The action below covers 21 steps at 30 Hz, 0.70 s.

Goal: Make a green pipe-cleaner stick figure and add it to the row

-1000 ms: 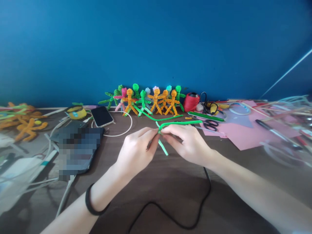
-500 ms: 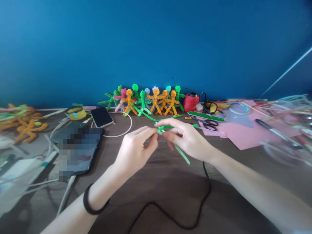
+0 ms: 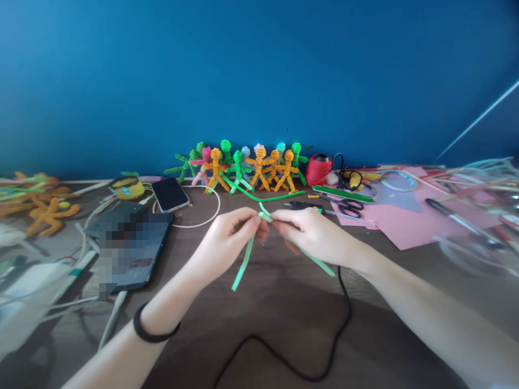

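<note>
Both my hands meet above the middle of the brown table, pinching a green pipe cleaner (image 3: 243, 265) at its bend. My left hand (image 3: 227, 237) has thumb and fingers closed on the bend, and one green end hangs down and to the left below it. My right hand (image 3: 312, 235) pinches the same bend from the right, and the other end trails down to the right under its palm. A black band sits on my left wrist.
A row of pipe-cleaner figures (image 3: 247, 165) stands against the blue wall. A phone (image 3: 170, 193) and a dark tablet (image 3: 130, 243) lie left. Scissors (image 3: 348, 205), red spool (image 3: 318, 168) and pink paper (image 3: 405, 221) lie right. A black cable (image 3: 308, 367) loops near me.
The long green end that stuck out to the right has swung down below my hands. Both ends now hang downward, one left and one right. My hands stayed pinched together in place.
</note>
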Tool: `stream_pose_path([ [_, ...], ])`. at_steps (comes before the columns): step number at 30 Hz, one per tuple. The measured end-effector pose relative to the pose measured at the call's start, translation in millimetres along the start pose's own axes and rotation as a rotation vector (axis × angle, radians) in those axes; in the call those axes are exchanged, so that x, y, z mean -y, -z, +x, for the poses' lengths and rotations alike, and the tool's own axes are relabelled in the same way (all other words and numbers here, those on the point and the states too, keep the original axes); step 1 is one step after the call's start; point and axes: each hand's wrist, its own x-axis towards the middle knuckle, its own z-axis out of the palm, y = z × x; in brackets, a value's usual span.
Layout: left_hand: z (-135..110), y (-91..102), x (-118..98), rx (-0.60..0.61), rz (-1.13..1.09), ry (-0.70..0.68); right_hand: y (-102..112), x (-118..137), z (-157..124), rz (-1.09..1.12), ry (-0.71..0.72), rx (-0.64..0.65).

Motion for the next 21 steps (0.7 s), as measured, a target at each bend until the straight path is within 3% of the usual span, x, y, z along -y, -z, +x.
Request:
stream_pose_path([
  [7, 3.3, -3.0, 16.3, 0.108, -0.591, 0.139, -0.6, -4.2, 0.8, 0.019, -0.088, 0.095],
  [14, 3.5, -3.4, 18.6, 0.129, -0.820, 0.163, -5.8, -8.5, 1.7, -0.076, -0.038, 0.109],
  [21, 6.7, -3.7, 21.6, 0.079, -0.982, 0.244, -15.3, -13.8, 4.3, 0.232, -0.105, 0.172],
])
